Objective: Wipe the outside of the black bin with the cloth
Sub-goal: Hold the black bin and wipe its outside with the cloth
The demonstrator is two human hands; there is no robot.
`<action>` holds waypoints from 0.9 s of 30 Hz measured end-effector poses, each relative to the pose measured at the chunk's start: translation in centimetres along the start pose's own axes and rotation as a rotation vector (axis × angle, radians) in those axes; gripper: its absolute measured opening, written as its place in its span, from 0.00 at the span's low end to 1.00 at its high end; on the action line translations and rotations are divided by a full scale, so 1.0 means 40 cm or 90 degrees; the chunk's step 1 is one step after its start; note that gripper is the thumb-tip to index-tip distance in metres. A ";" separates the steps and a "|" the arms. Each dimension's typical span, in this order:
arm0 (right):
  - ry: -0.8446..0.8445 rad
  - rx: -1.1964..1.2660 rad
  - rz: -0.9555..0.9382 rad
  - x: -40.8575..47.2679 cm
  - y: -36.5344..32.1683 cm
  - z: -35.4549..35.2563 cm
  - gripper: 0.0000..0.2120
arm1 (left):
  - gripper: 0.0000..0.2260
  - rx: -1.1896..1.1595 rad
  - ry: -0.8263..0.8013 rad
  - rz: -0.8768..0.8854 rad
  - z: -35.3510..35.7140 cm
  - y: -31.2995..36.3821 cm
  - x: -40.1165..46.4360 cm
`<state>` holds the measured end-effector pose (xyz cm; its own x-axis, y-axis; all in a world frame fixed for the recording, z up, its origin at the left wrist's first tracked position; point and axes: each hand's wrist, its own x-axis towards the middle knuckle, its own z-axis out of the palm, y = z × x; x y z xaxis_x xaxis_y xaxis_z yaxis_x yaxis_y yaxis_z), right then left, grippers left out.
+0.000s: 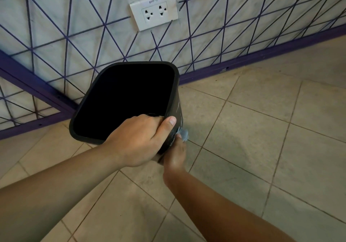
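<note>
The black bin point(123, 99) stands open-topped on the floor close to the wall, its inside dark. My left hand point(138, 140) grips the bin's near right corner, fingers over the rim and thumb on the outer wall. Lower down, my right hand point(175, 155) holds a small grey-blue cloth point(183, 134) against the bin's right outer side. Only a bit of the cloth shows above the fingers. Pale smears mark the bin's right wall.
A white wall with purple criss-cross lines and a purple skirting point(262, 58) runs behind the bin. A white double socket point(153, 10) sits on the wall above it. Beige floor tiles point(262, 129) spread to the right and front.
</note>
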<state>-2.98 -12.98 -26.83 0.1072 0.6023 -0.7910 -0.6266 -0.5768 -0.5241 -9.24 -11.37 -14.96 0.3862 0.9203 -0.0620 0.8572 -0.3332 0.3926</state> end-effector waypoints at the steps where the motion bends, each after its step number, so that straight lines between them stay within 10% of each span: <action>1: 0.003 -0.004 0.003 0.006 -0.004 -0.007 0.27 | 0.25 0.003 0.001 -0.001 0.001 0.001 -0.001; 27: -0.016 0.040 0.059 0.001 -0.036 0.003 0.26 | 0.24 -0.011 0.001 0.000 0.001 0.001 0.004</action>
<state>-2.18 -12.07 -26.09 0.0277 0.5625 -0.8263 -0.6801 -0.5952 -0.4279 -9.15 -11.24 -14.98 0.3857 0.9206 -0.0606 0.8514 -0.3299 0.4077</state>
